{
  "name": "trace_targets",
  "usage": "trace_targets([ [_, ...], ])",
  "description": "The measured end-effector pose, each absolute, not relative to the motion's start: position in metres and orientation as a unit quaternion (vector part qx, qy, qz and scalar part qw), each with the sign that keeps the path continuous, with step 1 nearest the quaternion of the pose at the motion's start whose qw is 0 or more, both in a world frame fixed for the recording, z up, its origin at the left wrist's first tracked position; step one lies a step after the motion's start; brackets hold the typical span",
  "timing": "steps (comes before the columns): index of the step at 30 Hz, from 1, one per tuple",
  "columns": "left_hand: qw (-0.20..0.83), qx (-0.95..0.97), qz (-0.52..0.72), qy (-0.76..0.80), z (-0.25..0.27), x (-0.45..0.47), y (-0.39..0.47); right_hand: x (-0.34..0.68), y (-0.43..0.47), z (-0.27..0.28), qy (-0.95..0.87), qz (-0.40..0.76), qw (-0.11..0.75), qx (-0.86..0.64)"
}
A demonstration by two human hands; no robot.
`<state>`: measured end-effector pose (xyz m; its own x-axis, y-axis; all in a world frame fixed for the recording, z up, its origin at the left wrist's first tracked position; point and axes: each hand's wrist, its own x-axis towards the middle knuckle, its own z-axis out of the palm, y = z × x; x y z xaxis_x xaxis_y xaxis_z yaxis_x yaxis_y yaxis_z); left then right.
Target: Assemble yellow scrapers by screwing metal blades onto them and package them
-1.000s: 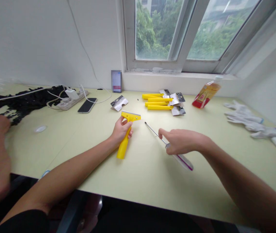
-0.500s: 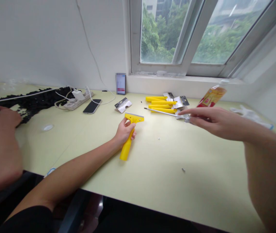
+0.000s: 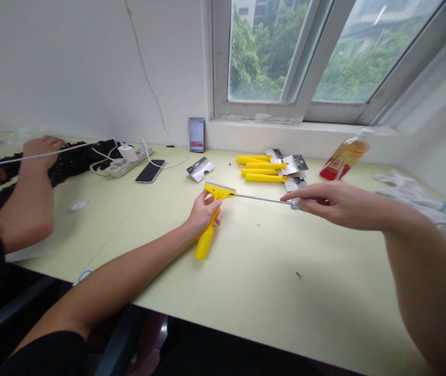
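My left hand (image 3: pixel 204 213) is closed around the neck of a yellow scraper (image 3: pixel 206 240), whose wide head with a metal blade edge points away from me. In my right hand (image 3: pixel 328 203) is a long-shafted screwdriver (image 3: pixel 260 198), its handle mostly hidden by the fingers. The dark tip meets the right end of the scraper's head, where a screw sat in view. On the table to the right of the scraper lies a small nut (image 3: pixel 258 223). Closer to me is a loose screw (image 3: pixel 298 274).
Several yellow scrapers (image 3: pixel 264 178) with card packaging lie behind my hands, beside a tilted bottle (image 3: pixel 342 159). White gloves (image 3: pixel 414 198) are at right. A phone (image 3: pixel 150 171), power strip (image 3: pixel 129 163) and black pieces (image 3: pixel 78 156) lie left, near another person's arm (image 3: pixel 31 198).
My right hand has lowered the screwdriver, bringing its tip from above the scraper onto the right end of its head. The other person's hand has moved over the black pieces.
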<state>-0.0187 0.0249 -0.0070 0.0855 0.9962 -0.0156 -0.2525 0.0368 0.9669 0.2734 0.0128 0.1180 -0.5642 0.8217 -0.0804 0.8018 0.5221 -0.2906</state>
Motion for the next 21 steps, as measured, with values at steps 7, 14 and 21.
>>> trace_targets([
  [7, 0.591, 0.448, 0.527, 0.415, -0.007, -0.018, 0.025, 0.274, 0.011, 0.118, -0.885, 0.123, 0.036, -0.447],
  [14, 0.555, 0.468, 0.533, 0.434, -0.004, -0.018, 0.023, 0.263, -0.007, 0.126, -0.875, -0.048, 0.183, -0.446],
  [21, 0.566, 0.462, 0.524, 0.438, -0.006, -0.016, 0.019, 0.231, -0.025, 0.129, -0.75, -0.112, 0.353, -0.548],
])
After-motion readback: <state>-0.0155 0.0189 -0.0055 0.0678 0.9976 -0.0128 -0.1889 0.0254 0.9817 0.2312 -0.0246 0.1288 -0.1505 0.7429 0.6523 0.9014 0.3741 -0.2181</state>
